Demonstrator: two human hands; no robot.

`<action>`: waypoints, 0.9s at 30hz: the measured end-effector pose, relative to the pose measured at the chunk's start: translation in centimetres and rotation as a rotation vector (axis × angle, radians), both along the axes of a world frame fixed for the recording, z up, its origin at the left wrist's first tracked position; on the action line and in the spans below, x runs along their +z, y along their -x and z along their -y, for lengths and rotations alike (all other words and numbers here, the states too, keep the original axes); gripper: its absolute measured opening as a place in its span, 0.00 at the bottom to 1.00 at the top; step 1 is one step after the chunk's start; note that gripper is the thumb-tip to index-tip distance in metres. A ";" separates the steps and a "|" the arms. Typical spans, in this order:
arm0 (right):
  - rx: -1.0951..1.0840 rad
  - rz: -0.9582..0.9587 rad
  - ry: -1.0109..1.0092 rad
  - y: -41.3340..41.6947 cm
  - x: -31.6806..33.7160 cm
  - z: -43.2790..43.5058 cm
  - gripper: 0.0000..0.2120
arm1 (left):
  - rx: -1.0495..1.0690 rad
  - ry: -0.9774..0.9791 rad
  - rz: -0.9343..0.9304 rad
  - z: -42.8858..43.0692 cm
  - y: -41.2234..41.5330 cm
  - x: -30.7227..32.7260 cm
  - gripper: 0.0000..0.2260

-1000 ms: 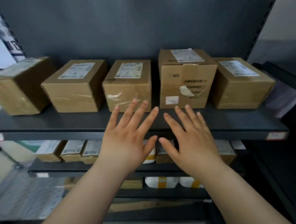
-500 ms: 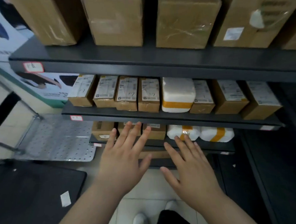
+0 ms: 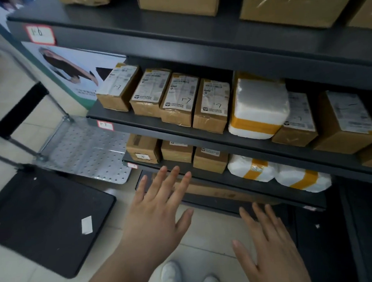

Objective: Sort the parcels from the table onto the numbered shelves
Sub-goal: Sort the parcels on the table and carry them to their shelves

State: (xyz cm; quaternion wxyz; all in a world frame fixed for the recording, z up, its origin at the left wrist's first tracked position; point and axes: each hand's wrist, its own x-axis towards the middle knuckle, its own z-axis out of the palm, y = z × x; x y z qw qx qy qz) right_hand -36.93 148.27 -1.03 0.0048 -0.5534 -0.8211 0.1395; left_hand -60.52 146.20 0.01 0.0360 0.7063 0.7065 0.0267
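Both hands hover palm-down before a dark metal shelving unit [image 3: 175, 45], fingers straight and spread, gripping nothing. The left hand [image 3: 156, 210] reaches higher; its fingertips lie just below a lower shelf's row of small cardboard boxes [image 3: 177, 151], not touching them. The right hand [image 3: 272, 251] sits lower, well apart from two soft white bagged parcels [image 3: 254, 169] banded with yellow tape. Above, the shelf tagged 1-7 [image 3: 158, 131] carries labelled brown boxes [image 3: 176, 100] and a white foam parcel [image 3: 258, 108].

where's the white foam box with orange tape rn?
Head view, right of centre: the white foam box sits on the shelf tagged 1-7, between the cardboard box marked 1-7 on its left and a smaller cardboard box on its right.
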 end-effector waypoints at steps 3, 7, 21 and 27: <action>0.030 0.001 0.031 0.2 -1.1 -0.4 0.29 | 0.034 0.003 -0.010 -0.7 0.5 -0.7 0.28; 0.063 0.030 0.042 2.2 -1.4 -2.9 0.31 | 0.062 -0.012 -0.032 -2.3 2.0 -1.3 0.28; -0.050 -0.065 0.003 20.3 0.3 -8.3 0.36 | -0.096 -0.042 -0.029 -6.3 17.9 -2.4 0.29; -0.030 -0.081 -0.143 25.5 1.4 -10.6 0.33 | -0.124 -0.044 -0.113 -11.2 24.3 -0.9 0.29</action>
